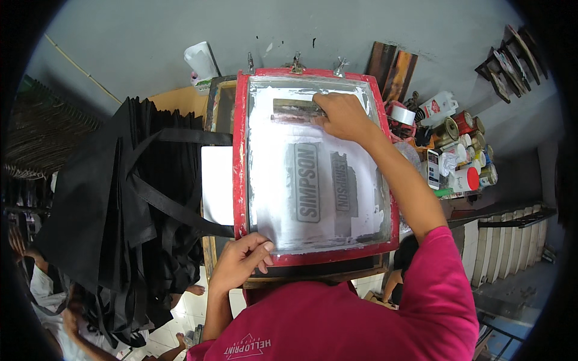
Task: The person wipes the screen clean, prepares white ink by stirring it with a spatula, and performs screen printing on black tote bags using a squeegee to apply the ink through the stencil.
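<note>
A red-edged silk-screen printing frame (393,225) lies in front of me, its pale mesh carrying two grey lettered designs. Near the frame's far end, my right hand (344,116) grips the right end of a squeegee (294,109) smeared with silvery ink. The squeegee rests across the mesh, above the designs. At the near left corner, my left hand (242,260) is closed on the frame's edge, thumb on top; its fingers are partly hidden. Black fabric bags (90,210) hang in a thick stack to the left, with handles reaching the frame's left side.
Metal clamps (297,64) stand along the frame's far edge. To the right are paint cans (446,131), a white jug (439,107) and a phone (433,169). A white pack (201,62) sits at the back left. Other people's arms (77,319) show at lower left.
</note>
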Available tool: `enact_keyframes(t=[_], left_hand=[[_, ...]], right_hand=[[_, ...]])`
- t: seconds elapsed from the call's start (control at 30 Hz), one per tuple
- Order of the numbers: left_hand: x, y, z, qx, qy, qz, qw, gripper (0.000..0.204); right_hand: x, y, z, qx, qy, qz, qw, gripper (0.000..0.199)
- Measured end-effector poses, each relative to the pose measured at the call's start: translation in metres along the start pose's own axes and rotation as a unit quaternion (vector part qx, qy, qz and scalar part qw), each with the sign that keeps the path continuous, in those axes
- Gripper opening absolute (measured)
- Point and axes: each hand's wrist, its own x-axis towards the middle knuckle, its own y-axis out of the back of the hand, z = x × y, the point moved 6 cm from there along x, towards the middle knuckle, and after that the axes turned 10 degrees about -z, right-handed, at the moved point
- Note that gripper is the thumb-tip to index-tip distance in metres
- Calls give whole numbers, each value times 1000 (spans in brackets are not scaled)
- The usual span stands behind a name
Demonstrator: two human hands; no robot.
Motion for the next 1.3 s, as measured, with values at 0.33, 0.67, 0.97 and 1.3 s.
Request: enact_keyframes(t=[0.33, 0.67, 0.97, 1.3], left_hand=[[-6, 1, -6, 0, -2, 8, 1000, 23], [15, 16, 35, 87, -98, 55, 990, 24], [133, 66, 148, 393, -373, 232, 808, 38], [185, 73, 151, 454, -284, 129, 835, 29]], right_hand=[[-7, -4, -7, 6, 2, -25, 1000, 34], [0, -7, -17, -31, 1, -56, 998, 32], [-20, 6, -25, 20, -61, 22, 998, 28], [-19, -11, -18, -8, -72, 30, 997, 31]])
